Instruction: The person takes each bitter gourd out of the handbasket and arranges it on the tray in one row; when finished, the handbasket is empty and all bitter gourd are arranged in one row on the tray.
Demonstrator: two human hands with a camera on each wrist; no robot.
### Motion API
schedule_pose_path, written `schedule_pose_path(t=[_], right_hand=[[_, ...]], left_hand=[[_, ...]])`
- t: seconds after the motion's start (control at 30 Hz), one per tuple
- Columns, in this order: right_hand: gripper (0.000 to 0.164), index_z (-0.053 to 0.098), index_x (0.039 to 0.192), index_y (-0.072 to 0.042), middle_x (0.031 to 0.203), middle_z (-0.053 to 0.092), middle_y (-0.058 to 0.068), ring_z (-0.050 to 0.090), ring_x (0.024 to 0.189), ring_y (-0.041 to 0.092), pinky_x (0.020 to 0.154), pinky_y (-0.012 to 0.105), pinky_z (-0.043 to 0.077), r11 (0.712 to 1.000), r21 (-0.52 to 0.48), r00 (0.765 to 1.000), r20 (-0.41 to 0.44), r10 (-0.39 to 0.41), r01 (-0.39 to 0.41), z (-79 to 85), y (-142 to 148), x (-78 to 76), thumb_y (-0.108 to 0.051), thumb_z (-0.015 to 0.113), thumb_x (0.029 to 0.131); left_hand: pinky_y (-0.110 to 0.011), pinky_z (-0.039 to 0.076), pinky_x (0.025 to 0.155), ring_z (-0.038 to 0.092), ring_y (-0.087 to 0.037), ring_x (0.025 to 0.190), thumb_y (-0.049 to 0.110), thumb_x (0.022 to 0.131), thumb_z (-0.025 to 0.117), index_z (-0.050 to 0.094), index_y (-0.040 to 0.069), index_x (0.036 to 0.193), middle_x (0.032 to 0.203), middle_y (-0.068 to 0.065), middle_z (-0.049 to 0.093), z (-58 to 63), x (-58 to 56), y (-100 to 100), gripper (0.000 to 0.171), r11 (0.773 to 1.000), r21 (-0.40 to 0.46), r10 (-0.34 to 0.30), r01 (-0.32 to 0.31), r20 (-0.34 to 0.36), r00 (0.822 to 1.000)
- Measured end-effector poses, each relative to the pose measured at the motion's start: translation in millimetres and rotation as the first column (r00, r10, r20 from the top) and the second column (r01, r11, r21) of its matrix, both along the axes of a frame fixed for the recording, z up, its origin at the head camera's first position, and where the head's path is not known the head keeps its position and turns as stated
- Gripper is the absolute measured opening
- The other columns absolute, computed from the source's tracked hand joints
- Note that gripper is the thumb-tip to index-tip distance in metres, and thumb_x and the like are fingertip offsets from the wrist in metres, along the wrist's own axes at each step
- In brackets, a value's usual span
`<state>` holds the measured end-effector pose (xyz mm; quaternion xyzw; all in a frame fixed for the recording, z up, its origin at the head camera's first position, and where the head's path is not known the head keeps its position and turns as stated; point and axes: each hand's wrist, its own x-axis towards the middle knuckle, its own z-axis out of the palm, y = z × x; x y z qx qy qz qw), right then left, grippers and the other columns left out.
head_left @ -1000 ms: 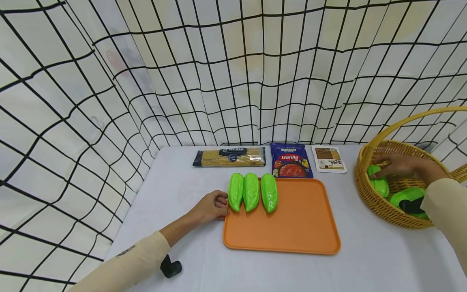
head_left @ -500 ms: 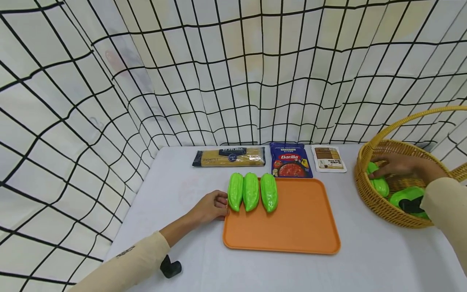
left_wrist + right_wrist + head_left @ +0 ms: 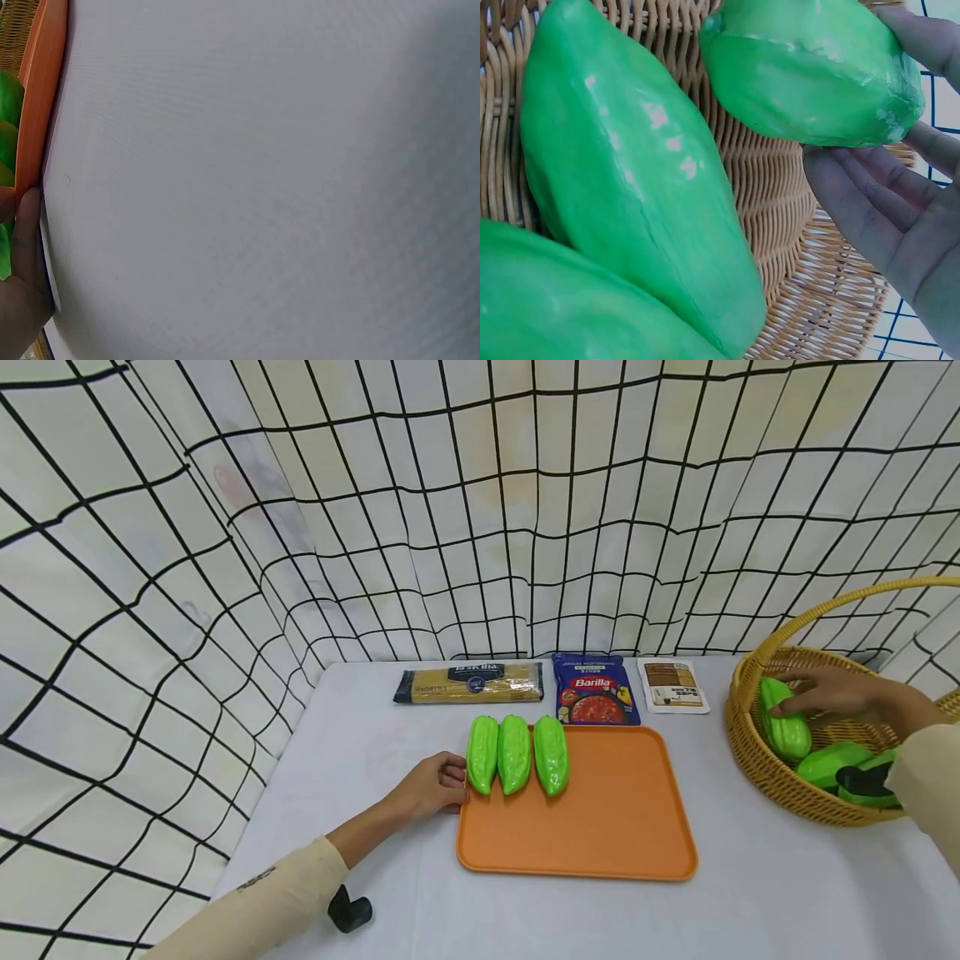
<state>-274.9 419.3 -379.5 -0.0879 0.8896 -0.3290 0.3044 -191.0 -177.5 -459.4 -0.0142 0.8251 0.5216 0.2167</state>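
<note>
At the tray's left side, my left hand grips the rim of the orange tray; in the left wrist view its thumb and a finger pinch the tray edge. Three glossy green ridged vegetables, long and tapered, lie side by side along the tray's upper left. Inside the wicker basket, my right hand holds another green ridged vegetable between thumb and fingers. Below it, more of these vegetables lie on the weave, partly hidden in the head view by the right wrist's black camera.
Behind the tray lie a spaghetti pack, a blue Barilla sauce pouch and a small brown-and-white packet. The basket's tall handle arches over the right arm. Black netting hangs at the back and left of the white table.
My right hand has raised a green vegetable inside the basket and shifted slightly right; the vegetables below show more. The left hand keeps its grip on the tray.
</note>
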Motion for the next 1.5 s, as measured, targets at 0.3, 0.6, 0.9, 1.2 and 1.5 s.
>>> schedule_pose_path(t=[0.3, 0.6, 0.9, 1.2, 1.5], right_hand=[[0.082, 0.01, 0.155, 0.009, 0.147, 0.024, 0.045, 0.051, 0.124, 0.054, 0.093, 0.057, 0.056, 0.999, -0.045, 0.998, -0.066, -0.017, 0.014, 6.2, 4.8, 4.2, -0.026, 0.059, 0.099], [0.083, 0.009, 0.156, 0.008, 0.148, 0.018, 0.046, 0.041, 0.128, 0.062, 0.093, 0.06, 0.056, 0.999, -0.002, 0.996, -0.079, -0.047, 0.047, 11.3, 3.4, 10.1, -0.032, 0.057, 0.101], [0.088, 0.005, 0.149, 0.017, 0.147, 0.014, 0.05, 0.038, 0.128, 0.064, 0.092, 0.059, 0.056, 0.997, 0.043, 0.994, -0.097, -0.057, 0.062, 18.4, -0.4, 17.6, -0.038, 0.055, 0.101], [0.079, 0.013, 0.151, 0.013, 0.147, 0.022, 0.048, 0.04, 0.126, 0.065, 0.089, 0.065, 0.054, 0.998, 0.063, 0.986, -0.168, -0.011, 0.022, 19.8, -1.3, 25.8, -0.034, 0.054, 0.102], [0.085, 0.003, 0.159, 0.001, 0.151, 0.009, 0.046, 0.034, 0.127, 0.067, 0.083, 0.069, 0.052, 0.996, 0.076, 0.99, -0.137, -0.025, 0.036, 27.4, 0.5, 37.3, -0.04, 0.052, 0.102]], left_hand=[[-0.032, 0.063, 0.075, 0.06, -0.019, 0.095, 0.0, 0.08, 0.072, 0.054, -0.002, 0.13, 0.112, -0.011, 0.059, 1.7, 0.3, 1.0, 0.053, 1.0, -0.001, 0.005, -0.005, -0.004, 1.0], [-0.031, 0.063, 0.074, 0.061, -0.018, 0.093, 0.001, 0.079, 0.073, 0.053, 0.001, 0.133, 0.112, -0.011, 0.059, -0.6, -0.5, 0.1, 0.057, 1.0, -0.02, 0.008, -0.008, -0.011, 1.0], [-0.031, 0.063, 0.074, 0.061, -0.017, 0.091, 0.0, 0.079, 0.073, 0.052, 0.0, 0.132, 0.11, -0.011, 0.058, -1.0, -0.6, -0.2, 0.057, 1.0, -0.003, 0.002, -0.002, -0.015, 1.0], [-0.031, 0.063, 0.074, 0.061, -0.017, 0.093, 0.0, 0.079, 0.073, 0.053, 0.0, 0.132, 0.111, -0.011, 0.058, -1.0, -0.4, -0.5, 0.056, 1.0, 0.002, 0.001, -0.001, -0.021, 1.0], [-0.031, 0.063, 0.074, 0.06, -0.018, 0.093, -0.001, 0.079, 0.072, 0.053, 0.0, 0.132, 0.111, -0.01, 0.057, -0.6, -0.3, -0.3, 0.056, 1.0, 0.009, -0.002, 0.002, -0.024, 1.0]])
